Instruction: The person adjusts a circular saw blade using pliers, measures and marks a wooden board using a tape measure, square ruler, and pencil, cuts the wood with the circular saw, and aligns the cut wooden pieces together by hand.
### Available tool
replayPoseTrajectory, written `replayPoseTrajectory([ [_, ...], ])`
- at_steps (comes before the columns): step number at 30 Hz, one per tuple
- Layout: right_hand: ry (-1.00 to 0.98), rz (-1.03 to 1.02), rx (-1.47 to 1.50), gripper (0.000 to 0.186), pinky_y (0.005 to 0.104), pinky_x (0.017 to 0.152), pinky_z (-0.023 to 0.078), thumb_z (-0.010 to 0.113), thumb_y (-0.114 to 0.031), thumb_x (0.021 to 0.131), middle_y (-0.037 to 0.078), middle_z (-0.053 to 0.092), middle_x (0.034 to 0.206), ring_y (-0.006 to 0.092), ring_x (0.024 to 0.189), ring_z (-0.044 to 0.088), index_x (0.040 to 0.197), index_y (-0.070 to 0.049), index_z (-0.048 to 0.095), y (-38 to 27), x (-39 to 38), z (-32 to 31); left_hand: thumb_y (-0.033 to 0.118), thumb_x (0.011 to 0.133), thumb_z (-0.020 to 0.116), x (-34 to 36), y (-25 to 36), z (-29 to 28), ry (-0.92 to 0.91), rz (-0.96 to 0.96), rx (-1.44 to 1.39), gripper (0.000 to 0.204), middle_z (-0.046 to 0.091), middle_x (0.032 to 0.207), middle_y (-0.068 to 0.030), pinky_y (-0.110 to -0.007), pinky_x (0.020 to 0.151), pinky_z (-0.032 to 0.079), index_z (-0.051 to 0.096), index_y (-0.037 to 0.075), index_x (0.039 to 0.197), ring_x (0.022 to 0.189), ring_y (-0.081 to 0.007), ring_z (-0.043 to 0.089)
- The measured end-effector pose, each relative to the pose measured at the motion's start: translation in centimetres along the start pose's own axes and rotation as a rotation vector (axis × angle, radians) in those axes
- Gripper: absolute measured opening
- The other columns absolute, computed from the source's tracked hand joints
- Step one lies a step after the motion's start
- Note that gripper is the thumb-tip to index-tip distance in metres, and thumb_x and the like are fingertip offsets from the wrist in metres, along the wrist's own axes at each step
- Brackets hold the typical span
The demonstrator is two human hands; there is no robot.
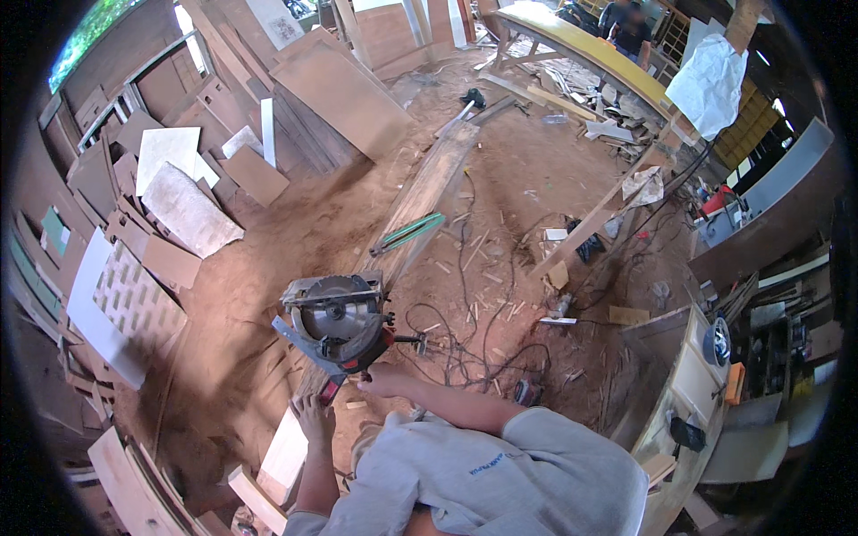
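Observation:
A circular saw (338, 320) with a round steel blade, grey base plate and red-and-black body sits on a long narrow wooden plank (429, 192) that runs away across the sawdust floor. My right hand (382, 381) is closed around the saw's rear handle. My left hand (315, 415) rests flat on the near end of the plank, just below the saw, fingers spread. A green bar clamp (409, 232) lies across the plank farther along.
Black power cords (469, 344) tangle on the floor right of the saw. Plywood offcuts (188, 210) lean at the left. A cluttered workbench (715, 375) stands at the right. Another person (630, 31) stands behind a long yellow board (581, 49).

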State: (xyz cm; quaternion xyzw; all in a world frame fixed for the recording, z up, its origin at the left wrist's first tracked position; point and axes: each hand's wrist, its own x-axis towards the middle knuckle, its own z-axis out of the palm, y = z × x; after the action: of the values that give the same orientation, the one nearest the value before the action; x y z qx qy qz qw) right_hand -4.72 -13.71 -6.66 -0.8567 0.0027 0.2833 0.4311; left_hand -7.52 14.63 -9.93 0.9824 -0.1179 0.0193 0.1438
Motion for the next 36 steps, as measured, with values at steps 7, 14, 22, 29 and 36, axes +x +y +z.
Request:
replayPoseTrajectory([
  [7, -0.089, -0.006, 0.085, 0.042, 0.0475, 0.094, 0.057, 0.074, -0.043, 0.093, 0.020, 0.079, 0.109, 0.0362, 0.103, 0.075, 0.109, -0.005, 0.077, -0.3, -0.5, 0.8, 0.024, 0.077, 0.087, -3.6, 1.0, -1.5, -0.024, -0.085, -0.047, 0.066, 0.054, 0.149, -0.0226, -0.061, 0.134, 0.018, 0.059, 0.005, 0.133, 0.149, -0.0419, 0.044],
  [14, -0.025, -0.110, 0.099, 0.037, 0.0455, 0.094, 0.058, 0.076, -0.039, 0.095, 0.019, 0.080, 0.110, 0.0335, 0.103, 0.076, 0.108, -0.005, 0.077, 0.9, -0.8, 2.6, 0.020, 0.080, 0.084, -9.6, 0.6, -2.3, 0.040, -0.199, -0.026, 0.062, 0.050, 0.151, -0.0248, -0.062, 0.133, 0.022, 0.057, 0.006, 0.134, 0.149, -0.0445, 0.042],
  [22, 0.034, -0.145, 0.101, 0.036, 0.0468, 0.087, 0.059, 0.078, -0.037, 0.089, 0.020, 0.080, 0.104, 0.0348, 0.098, 0.077, 0.104, -0.003, 0.078, 0.3, -1.0, 4.4, 0.021, 0.083, 0.084, -13.4, -1.0, -2.7, 0.078, -0.370, -0.060, 0.065, 0.046, 0.156, -0.0276, -0.062, 0.129, 0.028, 0.055, 0.004, 0.138, 0.148, -0.0502, 0.038],
  [29, 0.148, -0.144, 0.166, 0.035, 0.0468, 0.084, 0.059, 0.077, -0.036, 0.090, 0.020, 0.079, 0.096, 0.0339, 0.090, 0.077, 0.101, -0.003, 0.078, -1.7, -3.0, 6.3, 0.018, 0.081, 0.083, -14.9, -4.9, -3.2, 0.038, -0.349, -0.097, 0.067, 0.045, 0.158, -0.0258, -0.060, 0.128, 0.030, 0.054, -0.001, 0.139, 0.149, -0.0503, 0.038],
  [36, 0.281, -0.045, 0.153, 0.037, 0.0439, 0.086, 0.059, 0.078, -0.038, 0.093, 0.017, 0.080, 0.101, 0.0311, 0.094, 0.077, 0.108, -0.004, 0.079, -5.4, -4.4, 11.1, 0.014, 0.081, 0.081, -15.5, -10.7, -3.6, -0.023, -0.083, -0.238, 0.070, 0.048, 0.156, -0.0259, -0.057, 0.127, 0.033, 0.053, -0.001, 0.144, 0.148, -0.0485, 0.041],
])
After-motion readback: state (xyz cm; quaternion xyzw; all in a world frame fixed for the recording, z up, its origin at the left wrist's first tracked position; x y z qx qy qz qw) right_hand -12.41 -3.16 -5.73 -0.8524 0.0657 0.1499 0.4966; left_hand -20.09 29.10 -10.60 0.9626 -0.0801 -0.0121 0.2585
